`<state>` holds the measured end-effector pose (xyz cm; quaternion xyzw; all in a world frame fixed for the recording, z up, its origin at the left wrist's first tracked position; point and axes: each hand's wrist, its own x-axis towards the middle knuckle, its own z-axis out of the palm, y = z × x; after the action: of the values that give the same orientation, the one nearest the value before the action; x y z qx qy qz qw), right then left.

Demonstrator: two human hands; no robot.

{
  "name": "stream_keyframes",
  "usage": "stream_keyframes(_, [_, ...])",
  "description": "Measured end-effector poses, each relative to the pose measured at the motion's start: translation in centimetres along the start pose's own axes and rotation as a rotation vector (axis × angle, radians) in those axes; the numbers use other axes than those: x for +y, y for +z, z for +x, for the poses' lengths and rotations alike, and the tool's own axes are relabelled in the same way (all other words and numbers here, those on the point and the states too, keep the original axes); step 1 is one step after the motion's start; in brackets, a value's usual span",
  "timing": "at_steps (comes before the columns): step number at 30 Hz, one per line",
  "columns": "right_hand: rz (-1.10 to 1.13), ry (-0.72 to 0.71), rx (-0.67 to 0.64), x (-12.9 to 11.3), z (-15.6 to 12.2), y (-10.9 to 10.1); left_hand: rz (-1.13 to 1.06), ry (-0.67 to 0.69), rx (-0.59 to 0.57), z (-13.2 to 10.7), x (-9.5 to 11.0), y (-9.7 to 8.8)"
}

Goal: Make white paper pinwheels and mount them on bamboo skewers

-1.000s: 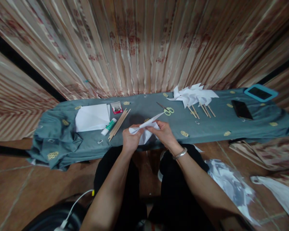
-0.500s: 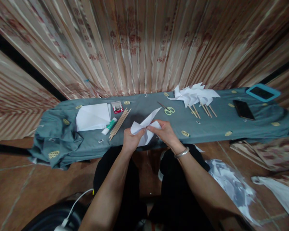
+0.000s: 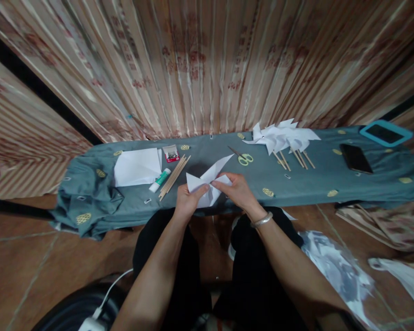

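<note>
A white paper pinwheel (image 3: 210, 195) is held between both hands over the near edge of the cloth-covered table, its pointed blades folded toward the middle. My left hand (image 3: 189, 197) grips its left side, thumb pressed near the centre. From the right, my right hand (image 3: 235, 187) pinches it, thumb also at the centre. Left of the hands lie wooden sticks (image 3: 174, 178), a glue stick (image 3: 160, 180), a small red box (image 3: 171, 154) with tiny metallic pieces, and a stack of white paper (image 3: 138, 167). Scissors (image 3: 242, 157) with light green handles rest beyond my right hand.
Several finished paper pinwheels (image 3: 284, 135) on sticks lie at the back right of the table (image 3: 307, 184). A dark phone (image 3: 356, 158) and a blue-framed tablet (image 3: 386, 133) are farther right. On the floor sits a clear bag of paper scraps (image 3: 334, 264). A curtain (image 3: 207, 69) hangs behind.
The view has shifted slightly, so the table things appear a little farther right. Both hands keep hold of the paper pinwheel, and its left blade stands a little more open.
</note>
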<state>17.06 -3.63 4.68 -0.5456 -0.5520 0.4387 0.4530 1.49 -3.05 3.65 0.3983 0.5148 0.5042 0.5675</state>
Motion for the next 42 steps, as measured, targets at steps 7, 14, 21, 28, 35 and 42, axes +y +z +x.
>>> stream_keyframes(7, [-0.025,-0.015,-0.04,0.3,0.0,0.1,-0.042,-0.01,-0.041,-0.4,0.0,-0.4])
stream_keyframes(14, [-0.068,-0.002,-0.064,0.3,-0.5,0.6,-0.04,-0.035,-0.063,-0.4,-0.4,-1.3])
stream_keyframes(21, [-0.074,-0.016,-0.024,0.7,-0.5,1.3,-0.13,-0.056,-0.116,-1.0,-0.7,-2.2])
stream_keyframes(28, [0.006,-0.007,0.044,0.3,-0.7,-0.8,-0.022,0.027,-0.053,0.9,0.1,-4.7])
stream_keyframes(35, [-0.029,-0.023,-0.038,-0.5,-2.0,-2.1,1.221,0.37,-0.138,7.9,1.6,-4.8])
stream_keyframes(42, [-0.061,-0.02,-0.097,-0.8,-3.0,-2.7,1.457,0.38,-0.132,12.0,0.4,-4.6])
